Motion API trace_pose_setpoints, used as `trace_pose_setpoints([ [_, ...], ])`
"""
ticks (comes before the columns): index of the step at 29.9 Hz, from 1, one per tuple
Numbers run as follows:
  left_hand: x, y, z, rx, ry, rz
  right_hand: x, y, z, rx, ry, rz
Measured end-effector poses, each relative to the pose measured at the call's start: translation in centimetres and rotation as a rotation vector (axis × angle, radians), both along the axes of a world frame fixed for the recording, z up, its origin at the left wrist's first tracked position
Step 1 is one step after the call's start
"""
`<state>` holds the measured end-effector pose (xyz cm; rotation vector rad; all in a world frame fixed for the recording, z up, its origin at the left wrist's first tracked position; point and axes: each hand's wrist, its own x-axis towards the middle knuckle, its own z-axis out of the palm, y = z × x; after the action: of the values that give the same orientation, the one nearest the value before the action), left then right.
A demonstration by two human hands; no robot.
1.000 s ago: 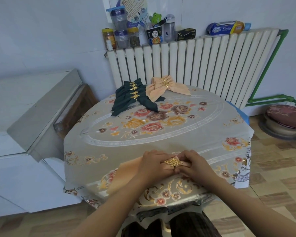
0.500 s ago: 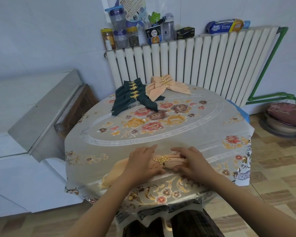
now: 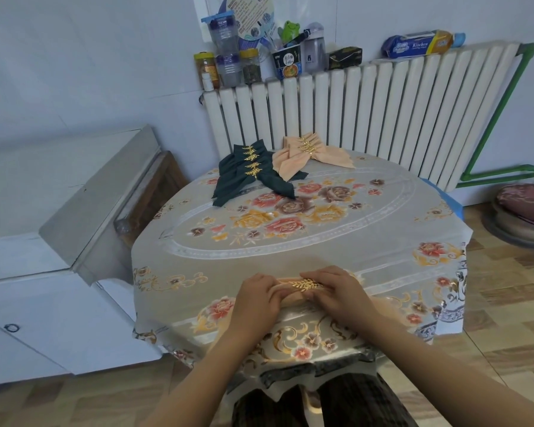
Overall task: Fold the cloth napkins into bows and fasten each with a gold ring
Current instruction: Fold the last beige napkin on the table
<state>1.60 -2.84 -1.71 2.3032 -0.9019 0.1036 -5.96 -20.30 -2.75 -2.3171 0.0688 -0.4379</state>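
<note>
Head view: both my hands sit at the near edge of the bench [image 3: 198, 260], the round one under the floral plastic cover. Left hand [image 3: 255, 298] is curled over the left part of the peach cloth napkin [image 3: 285, 298]; right hand [image 3: 341, 295] is curled over the right part, fingers pinching the bunched middle by the gold leaf-shaped ring [image 3: 309, 285].

Change since a second ago: the ring was up on my fingers between the hands, then half a second back lay on the napkin with both hands flatter and spread. Now the hands have closed in tight, and the ring sits across the gathered centre. The napkin's long left tail that showed earlier is mostly hidden under my left forearm.

My read: ring is on or nearly on; what's left for this bow is seating it at the centre and fanning the wings. Can't tell if it is fully through.

Far edge of the bench: dark green finished bows [image 3: 250, 177] and peach finished bows [image 3: 309, 155], stacked, touching each other, each with gold rings.
</note>
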Motion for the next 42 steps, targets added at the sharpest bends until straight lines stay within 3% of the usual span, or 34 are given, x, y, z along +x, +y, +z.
trace_pose_setpoints([
  [6, -1.1, 0.1, 1.7, 0.126, 0.152, 0.065, 0.2, 0.3, -0.6, -0.005, 0.037, -0.071],
  [11, -1.9, 0.4, 2.2, 0.201, 0.051, -0.059, 0.2, 1.8, -0.4, -0.147, 0.104, -0.222],
  [17, -2.7, 0.8, 2.3, 0.39, -0.079, -0.111, 0.2, 2.2, -0.2, -0.082, 0.172, -0.243],
  [21, -2.3, 0.4, 3.1, 0.425, 0.08, -0.165, -0.3, 1.9, -0.4, -0.111, 0.175, -0.196],
  [24, -2.1, 0.5, 3.0, 0.32, 0.141, -0.1, -1.0, 1.2, 0.4, 0.097, 0.215, -0.072],
  [26, -1.5, 0.1, 2.2, 0.222, 0.065, -0.01, -1.3, 0.3, 0.7, 0.242, 0.175, -0.176],
  [29, -0.6, -1.0, 0.7, 0.016, 0.046, -0.005, -1.6, -0.5, 0.1, 0.172, 0.191, -0.344],
  [31, -0.4, -1.7, 0.2, -0.073, 0.239, -0.097, -1.7, -0.3, 0.1, 0.137, 0.219, -0.326],
  [33, -0.3, -2.0, -0.6, -0.037, 0.304, -0.171, -1.7, -0.1, 0.2, 0.143, 0.224, -0.346],
  [36, -0.1, -2.1, -1.4, 0.013, 0.166, -0.205, -1.4, 0.0, 0.6, 0.174, 0.238, -0.392],
  [42, -0.5, -1.8, -1.3, -0.005, 0.162, -0.219, -0.5, 1.2, 0.2, 0.158, 0.206, -0.473],
])
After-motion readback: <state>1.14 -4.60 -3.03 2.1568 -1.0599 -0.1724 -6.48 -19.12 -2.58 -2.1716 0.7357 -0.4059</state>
